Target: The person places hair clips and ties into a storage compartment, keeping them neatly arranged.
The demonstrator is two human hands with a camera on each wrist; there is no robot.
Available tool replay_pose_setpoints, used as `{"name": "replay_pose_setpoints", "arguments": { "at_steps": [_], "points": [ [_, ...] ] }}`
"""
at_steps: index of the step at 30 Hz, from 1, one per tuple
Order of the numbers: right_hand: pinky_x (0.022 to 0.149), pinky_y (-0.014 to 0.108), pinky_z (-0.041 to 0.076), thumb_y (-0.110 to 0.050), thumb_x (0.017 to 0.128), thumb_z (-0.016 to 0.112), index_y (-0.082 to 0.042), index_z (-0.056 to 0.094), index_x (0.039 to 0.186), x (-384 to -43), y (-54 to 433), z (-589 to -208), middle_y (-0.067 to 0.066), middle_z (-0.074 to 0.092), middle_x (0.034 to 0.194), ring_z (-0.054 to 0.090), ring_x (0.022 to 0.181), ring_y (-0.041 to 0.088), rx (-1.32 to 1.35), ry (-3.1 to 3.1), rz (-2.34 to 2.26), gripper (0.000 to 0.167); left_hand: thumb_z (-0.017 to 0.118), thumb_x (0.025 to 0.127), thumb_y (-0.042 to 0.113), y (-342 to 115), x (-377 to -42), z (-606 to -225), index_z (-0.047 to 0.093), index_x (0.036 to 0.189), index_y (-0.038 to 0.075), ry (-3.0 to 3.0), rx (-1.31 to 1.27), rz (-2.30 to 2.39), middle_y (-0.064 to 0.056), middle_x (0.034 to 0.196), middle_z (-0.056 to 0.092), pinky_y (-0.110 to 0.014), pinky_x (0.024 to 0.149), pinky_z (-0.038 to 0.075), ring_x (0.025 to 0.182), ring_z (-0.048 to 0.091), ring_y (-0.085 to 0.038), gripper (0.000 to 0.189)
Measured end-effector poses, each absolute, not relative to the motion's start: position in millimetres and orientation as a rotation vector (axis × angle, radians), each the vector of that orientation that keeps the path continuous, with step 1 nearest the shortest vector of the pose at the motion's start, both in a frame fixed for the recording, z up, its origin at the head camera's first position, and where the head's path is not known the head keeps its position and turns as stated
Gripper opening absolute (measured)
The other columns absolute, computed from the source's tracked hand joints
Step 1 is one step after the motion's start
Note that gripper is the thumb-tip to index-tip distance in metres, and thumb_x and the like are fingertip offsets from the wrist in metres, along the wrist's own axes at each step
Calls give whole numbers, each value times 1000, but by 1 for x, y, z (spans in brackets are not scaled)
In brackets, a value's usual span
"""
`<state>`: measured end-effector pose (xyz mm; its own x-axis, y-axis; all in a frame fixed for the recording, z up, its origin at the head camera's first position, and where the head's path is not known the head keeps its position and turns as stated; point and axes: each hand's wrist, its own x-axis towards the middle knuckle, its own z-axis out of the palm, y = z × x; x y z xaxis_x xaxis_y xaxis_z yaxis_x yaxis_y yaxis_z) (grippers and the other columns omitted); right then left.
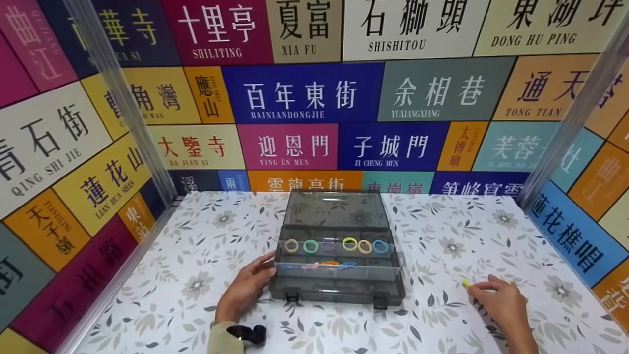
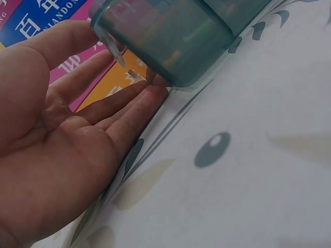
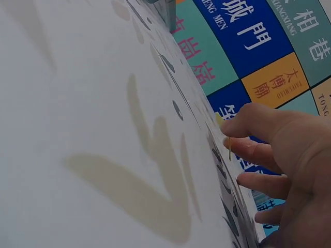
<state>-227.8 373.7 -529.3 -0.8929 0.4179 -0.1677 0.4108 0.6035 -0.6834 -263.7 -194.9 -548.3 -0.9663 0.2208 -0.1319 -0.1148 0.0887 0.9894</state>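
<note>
A grey see-through plastic case [image 1: 338, 290] stands with its lid [image 1: 336, 211] raised. Inside, a clear tray [image 1: 368, 271] holds small coloured rings, among them a green ring [image 1: 304, 247] and a blue ring [image 1: 386, 247] in a row of several. My left hand [image 1: 246, 285] touches the case's left side with its fingers extended; in the left wrist view the fingertips [image 2: 155, 94] rest at the case's lower corner. Off to the right of the case, my right hand [image 1: 499, 297] pinches a small bright yellow item [image 1: 466, 283] between thumb and forefinger, just above the table. Its full shape is hidden.
A white tabletop with a grey leaf print [image 1: 196, 285] lies under everything. Panels with printed place names [image 1: 302, 93] form walls at the back and sides. Two black latches, one being the right latch [image 1: 380, 301], hang at the case's front edge.
</note>
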Motion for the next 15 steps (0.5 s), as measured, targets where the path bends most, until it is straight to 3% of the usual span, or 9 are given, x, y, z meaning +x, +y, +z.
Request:
{"name": "replay_pose_setpoints", "arguments": {
  "at_steps": [5, 12, 15],
  "points": [
    [124, 62, 3, -36, 89, 71, -1, 74, 111, -231, 371, -520, 23, 30, 159, -2, 152, 50, -686, -2740, 1270, 41, 62, 99, 27, -195, -264, -547, 38, 156, 20, 2089, 87, 1978, -20, 155, 43, -52, 118, 36, 140, 46, -34, 62],
    [124, 61, 12, -45, 90, 72, -1, 74, 115, -232, 361, -502, 16, 37, 158, 6, 155, 43, -507, -2688, 1341, 51, 60, 100, 24, -195, -265, -547, 36, 157, 17, 2084, 122, 1985, -21, 157, 40, -52, 119, 34, 142, 44, -36, 62],
    [124, 62, 10, -53, 88, 71, -3, 73, 116, -233, 354, -496, 11, 37, 159, 7, 156, 38, -474, -2685, 1370, 58, 60, 100, 23, -194, -265, -548, 37, 156, 16, 2094, 111, 1982, -22, 157, 40, -53, 119, 34, 142, 44, -36, 61]
  ]
}}
